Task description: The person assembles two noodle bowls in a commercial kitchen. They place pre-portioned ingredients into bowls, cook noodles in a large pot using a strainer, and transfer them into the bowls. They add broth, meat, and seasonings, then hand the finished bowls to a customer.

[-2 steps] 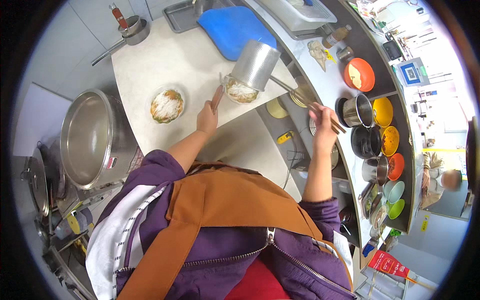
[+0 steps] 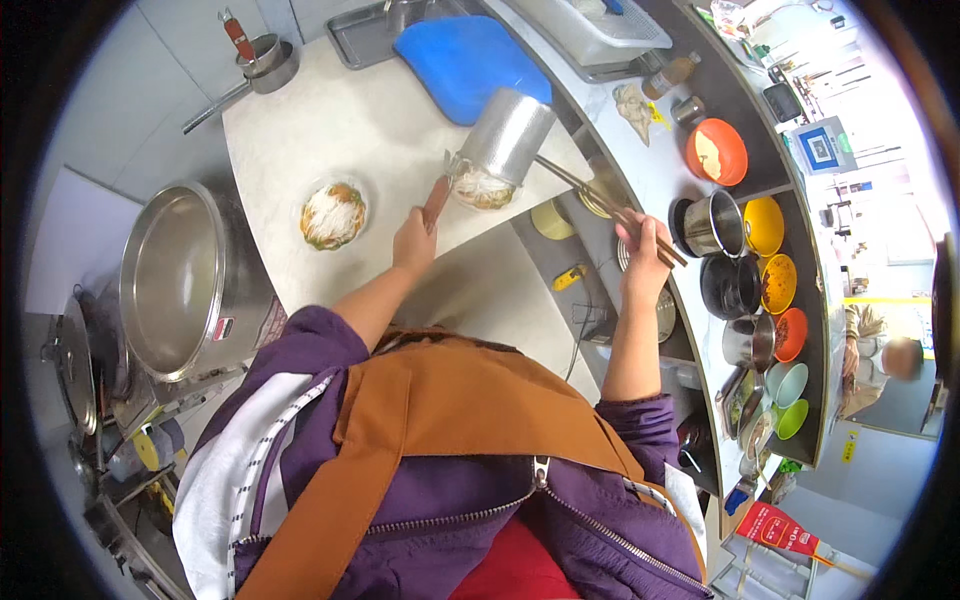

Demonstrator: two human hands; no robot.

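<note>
My left hand (image 2: pixel 416 240) is closed around the brown handle of a metal noodle strainer (image 2: pixel 510 135). The strainer is tipped nearly upside down over a bowl of white noodles (image 2: pixel 484 190), hiding part of that bowl. In my right hand (image 2: pixel 645 250) is a pair of long brown chopsticks (image 2: pixel 585 190), their tips pointing toward the strainer's side; whether they touch it I cannot tell. To the left, a second bowl (image 2: pixel 334 216) holds white noodles over orange and green food. Both bowls stand on the pale tabletop (image 2: pixel 270 150).
A large steel pot (image 2: pixel 175 280) stands at the left, with a small red-handled pan (image 2: pixel 262 60) behind it. Farther back lie a blue mat (image 2: pixel 470 65) and a metal tray (image 2: pixel 355 40). Along the right counter are an orange bowl (image 2: pixel 730 150), steel pots (image 2: pixel 715 222) and several coloured bowls.
The strainer has dipped slightly lower and toward me over the bowl. My right hand and the chopsticks have shifted a little left.
</note>
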